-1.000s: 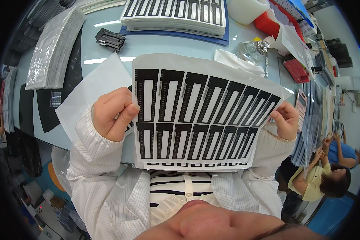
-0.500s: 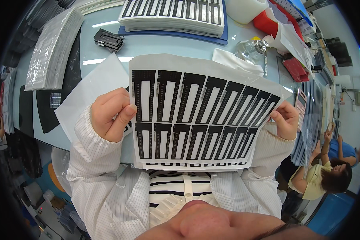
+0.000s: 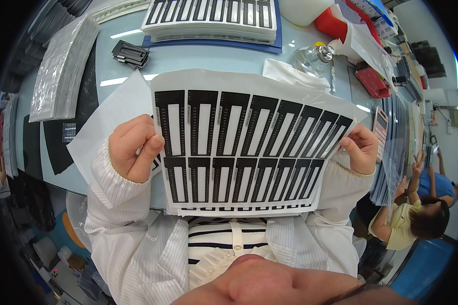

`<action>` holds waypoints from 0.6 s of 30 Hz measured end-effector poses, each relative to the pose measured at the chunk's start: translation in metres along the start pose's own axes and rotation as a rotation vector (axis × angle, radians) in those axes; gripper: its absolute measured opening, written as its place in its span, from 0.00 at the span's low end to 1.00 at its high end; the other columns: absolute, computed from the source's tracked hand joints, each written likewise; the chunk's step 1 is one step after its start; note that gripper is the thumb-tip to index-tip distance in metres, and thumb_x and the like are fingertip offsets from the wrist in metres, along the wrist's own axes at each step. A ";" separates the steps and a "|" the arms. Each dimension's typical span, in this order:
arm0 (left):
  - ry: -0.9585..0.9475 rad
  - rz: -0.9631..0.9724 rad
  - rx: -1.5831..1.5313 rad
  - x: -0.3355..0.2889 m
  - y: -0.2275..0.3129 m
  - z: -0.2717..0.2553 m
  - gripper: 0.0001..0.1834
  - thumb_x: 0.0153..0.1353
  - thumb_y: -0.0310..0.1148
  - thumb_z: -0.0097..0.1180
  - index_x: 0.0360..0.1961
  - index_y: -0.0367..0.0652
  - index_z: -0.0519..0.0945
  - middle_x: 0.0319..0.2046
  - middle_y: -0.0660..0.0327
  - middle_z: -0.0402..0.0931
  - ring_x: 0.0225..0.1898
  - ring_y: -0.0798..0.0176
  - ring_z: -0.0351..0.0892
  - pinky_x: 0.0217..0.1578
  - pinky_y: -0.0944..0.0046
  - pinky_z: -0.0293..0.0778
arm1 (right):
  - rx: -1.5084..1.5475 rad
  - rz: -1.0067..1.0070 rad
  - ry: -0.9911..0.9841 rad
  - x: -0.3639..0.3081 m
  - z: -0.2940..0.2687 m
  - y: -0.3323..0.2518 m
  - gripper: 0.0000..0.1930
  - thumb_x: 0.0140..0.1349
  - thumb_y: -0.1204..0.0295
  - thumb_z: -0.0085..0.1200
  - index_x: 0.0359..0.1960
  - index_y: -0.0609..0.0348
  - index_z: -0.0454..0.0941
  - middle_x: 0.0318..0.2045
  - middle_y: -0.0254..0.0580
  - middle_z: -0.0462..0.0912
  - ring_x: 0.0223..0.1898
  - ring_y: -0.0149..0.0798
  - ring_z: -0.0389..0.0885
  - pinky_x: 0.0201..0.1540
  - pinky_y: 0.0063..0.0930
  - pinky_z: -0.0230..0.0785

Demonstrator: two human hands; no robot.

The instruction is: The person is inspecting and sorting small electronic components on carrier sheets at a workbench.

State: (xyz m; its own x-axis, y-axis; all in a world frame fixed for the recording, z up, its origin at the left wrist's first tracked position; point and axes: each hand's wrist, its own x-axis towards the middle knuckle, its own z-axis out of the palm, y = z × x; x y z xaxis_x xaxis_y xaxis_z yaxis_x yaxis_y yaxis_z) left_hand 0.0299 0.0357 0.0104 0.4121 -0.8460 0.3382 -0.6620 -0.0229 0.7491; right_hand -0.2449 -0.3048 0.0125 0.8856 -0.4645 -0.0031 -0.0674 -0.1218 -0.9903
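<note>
A white sheet of black frame-shaped labels (image 3: 241, 157) is stretched between my two hands in front of my chest, its upper edge bowed. My left hand (image 3: 135, 147) pinches the sheet's left edge between thumb and bent fingers. At the right edge, my right hand (image 3: 361, 147) grips it the same way. More paper edges and a further row of labels show along its bottom, so there may be more than one sheet. Partly behind my left hand lies a white paper (image 3: 102, 114) on the table. Beyond the held sheet, a thick stack of similar label sheets (image 3: 211, 33) rests on a blue board (image 3: 279, 49).
On the glass-topped table (image 3: 188, 56) are small black cut pieces (image 3: 131, 54), a plastic-wrapped stack (image 3: 63, 68), a white cloth (image 3: 295, 75), a glass bottle with a metal top (image 3: 310, 60) and a pink calculator (image 3: 380, 127). Two people (image 3: 407, 218) are off to the right.
The held sheet and both hands sit slightly further left in the picture, and the background has shifted a little the same way. Both hands keep their grip.
</note>
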 end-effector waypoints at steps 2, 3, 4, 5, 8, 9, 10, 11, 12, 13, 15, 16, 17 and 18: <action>0.002 0.008 -0.002 0.000 -0.001 0.000 0.13 0.64 0.31 0.50 0.23 0.36 0.70 0.19 0.58 0.69 0.19 0.61 0.69 0.22 0.67 0.66 | 0.000 0.002 -0.003 0.000 0.000 0.000 0.06 0.58 0.79 0.56 0.37 0.68 0.75 0.30 0.41 0.82 0.28 0.27 0.79 0.33 0.17 0.70; 0.006 0.015 -0.002 0.000 -0.001 0.001 0.13 0.64 0.31 0.50 0.23 0.36 0.70 0.19 0.58 0.69 0.19 0.61 0.69 0.22 0.67 0.65 | -0.003 0.001 -0.009 0.000 -0.001 0.000 0.06 0.58 0.79 0.56 0.37 0.68 0.75 0.30 0.41 0.82 0.28 0.27 0.79 0.33 0.17 0.70; 0.008 0.019 0.003 0.000 -0.002 0.001 0.13 0.64 0.30 0.50 0.23 0.36 0.70 0.19 0.58 0.69 0.19 0.61 0.69 0.22 0.67 0.65 | -0.006 0.000 -0.014 0.000 -0.001 0.000 0.06 0.58 0.80 0.55 0.37 0.68 0.75 0.30 0.41 0.82 0.28 0.27 0.79 0.34 0.17 0.70; 0.011 0.029 0.004 0.000 -0.002 0.001 0.13 0.64 0.30 0.49 0.23 0.36 0.70 0.19 0.58 0.69 0.19 0.61 0.69 0.22 0.67 0.65 | -0.008 0.002 -0.014 0.000 -0.001 0.000 0.06 0.58 0.80 0.55 0.37 0.68 0.75 0.30 0.41 0.82 0.28 0.27 0.79 0.34 0.17 0.70; 0.016 0.040 0.018 0.000 -0.003 0.002 0.13 0.64 0.30 0.49 0.22 0.36 0.70 0.19 0.58 0.68 0.18 0.61 0.68 0.21 0.67 0.64 | -0.012 0.000 -0.020 -0.001 -0.001 -0.001 0.06 0.58 0.80 0.55 0.37 0.68 0.75 0.31 0.41 0.82 0.28 0.27 0.79 0.33 0.17 0.70; 0.014 0.035 0.020 0.000 -0.003 0.002 0.13 0.64 0.31 0.49 0.22 0.36 0.69 0.18 0.58 0.68 0.18 0.62 0.68 0.21 0.67 0.64 | -0.012 -0.007 -0.023 0.000 -0.001 -0.002 0.06 0.58 0.80 0.55 0.37 0.68 0.75 0.31 0.41 0.82 0.28 0.26 0.79 0.33 0.17 0.70; 0.015 0.032 0.031 0.000 -0.004 0.002 0.14 0.64 0.31 0.49 0.22 0.36 0.69 0.18 0.58 0.68 0.18 0.62 0.68 0.21 0.67 0.64 | -0.002 -0.003 -0.026 0.000 -0.001 -0.002 0.06 0.58 0.80 0.55 0.37 0.68 0.75 0.31 0.41 0.82 0.28 0.26 0.79 0.33 0.17 0.70; 0.016 0.031 0.025 -0.001 -0.004 0.002 0.14 0.64 0.31 0.49 0.22 0.36 0.69 0.18 0.58 0.68 0.18 0.62 0.68 0.21 0.67 0.63 | -0.009 -0.014 -0.025 0.000 0.000 -0.002 0.06 0.58 0.80 0.55 0.37 0.68 0.75 0.31 0.41 0.82 0.28 0.26 0.78 0.33 0.17 0.69; 0.019 0.032 0.029 -0.001 -0.004 0.002 0.14 0.64 0.31 0.49 0.22 0.36 0.69 0.18 0.58 0.68 0.18 0.62 0.67 0.21 0.67 0.63 | -0.006 -0.015 -0.024 0.000 0.000 -0.002 0.06 0.58 0.80 0.55 0.37 0.68 0.75 0.31 0.41 0.82 0.28 0.26 0.78 0.33 0.17 0.69; 0.021 0.032 0.040 -0.001 -0.004 0.002 0.14 0.64 0.31 0.49 0.22 0.36 0.69 0.18 0.58 0.68 0.18 0.62 0.67 0.20 0.67 0.63 | -0.004 -0.015 -0.023 0.000 0.000 -0.003 0.06 0.58 0.80 0.55 0.37 0.68 0.75 0.31 0.41 0.82 0.28 0.26 0.78 0.33 0.17 0.69; 0.022 0.037 0.037 -0.001 -0.005 0.002 0.14 0.64 0.31 0.49 0.21 0.36 0.69 0.18 0.58 0.67 0.18 0.62 0.67 0.20 0.67 0.63 | -0.006 -0.011 -0.024 0.000 0.000 -0.003 0.06 0.58 0.80 0.56 0.37 0.68 0.75 0.31 0.41 0.82 0.28 0.26 0.78 0.33 0.17 0.69; 0.025 0.041 0.047 -0.001 -0.005 0.002 0.14 0.64 0.31 0.49 0.21 0.37 0.69 0.18 0.58 0.67 0.18 0.62 0.67 0.20 0.67 0.63 | -0.008 -0.009 -0.025 0.000 0.000 -0.004 0.06 0.58 0.80 0.56 0.36 0.68 0.75 0.31 0.41 0.82 0.29 0.26 0.78 0.33 0.17 0.69; 0.029 0.041 0.040 -0.001 -0.005 0.003 0.14 0.64 0.31 0.49 0.21 0.37 0.69 0.18 0.58 0.67 0.17 0.62 0.67 0.20 0.67 0.63 | -0.004 -0.010 -0.025 -0.001 0.000 -0.004 0.06 0.58 0.80 0.56 0.36 0.68 0.75 0.31 0.41 0.82 0.29 0.26 0.78 0.33 0.17 0.69; 0.037 0.041 0.040 -0.001 -0.005 0.004 0.14 0.64 0.31 0.49 0.21 0.36 0.69 0.18 0.58 0.67 0.17 0.62 0.67 0.20 0.68 0.63 | -0.001 -0.011 -0.025 -0.001 0.000 -0.004 0.06 0.58 0.80 0.56 0.36 0.68 0.75 0.31 0.41 0.82 0.29 0.26 0.78 0.33 0.17 0.69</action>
State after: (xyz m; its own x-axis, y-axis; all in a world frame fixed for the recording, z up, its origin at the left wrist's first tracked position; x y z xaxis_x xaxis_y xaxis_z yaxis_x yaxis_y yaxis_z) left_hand 0.0303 0.0344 0.0042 0.4065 -0.8263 0.3898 -0.7032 -0.0106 0.7109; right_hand -0.2451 -0.3038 0.0161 0.8973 -0.4415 0.0044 -0.0578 -0.1275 -0.9902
